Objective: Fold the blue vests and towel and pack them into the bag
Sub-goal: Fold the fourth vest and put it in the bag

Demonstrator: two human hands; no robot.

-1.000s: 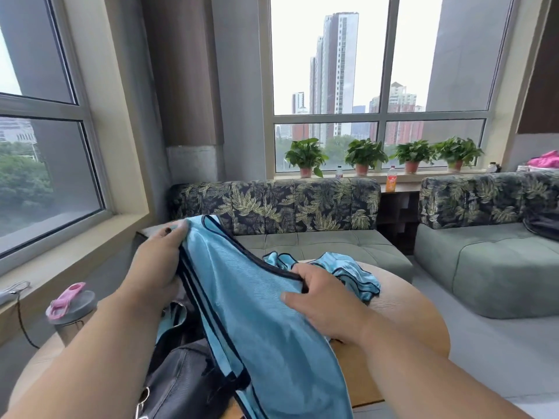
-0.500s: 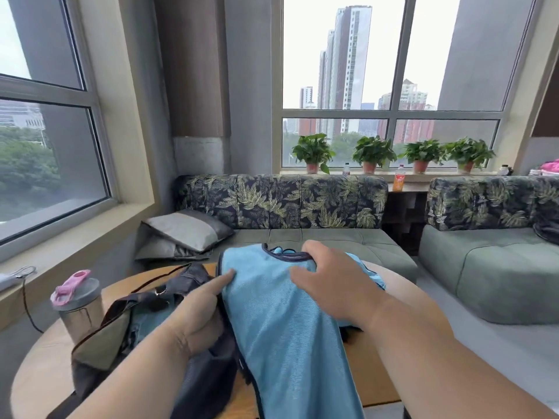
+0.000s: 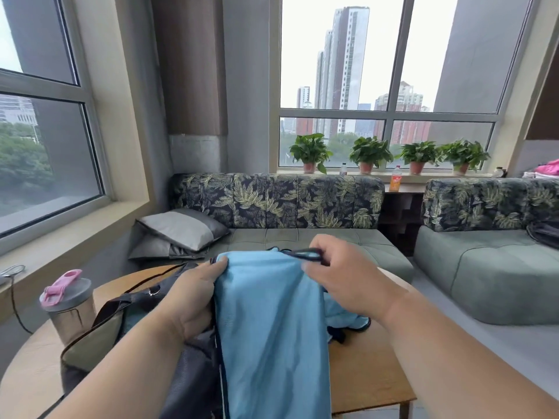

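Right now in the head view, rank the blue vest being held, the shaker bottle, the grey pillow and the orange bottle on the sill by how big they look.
1. Blue vest, though it is nearest the camera.
2. Grey pillow.
3. Shaker bottle, closer than the pillow, so their true order is unsure.
4. Orange bottle, far off.

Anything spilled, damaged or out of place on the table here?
Nothing stands out. Both hands, left and right, hold a blue vest up over the open bag; the shaker bottle stands upright.

Smooth sheeny cloth vest (image 3: pixel 272 322), matt wood table (image 3: pixel 363 376)
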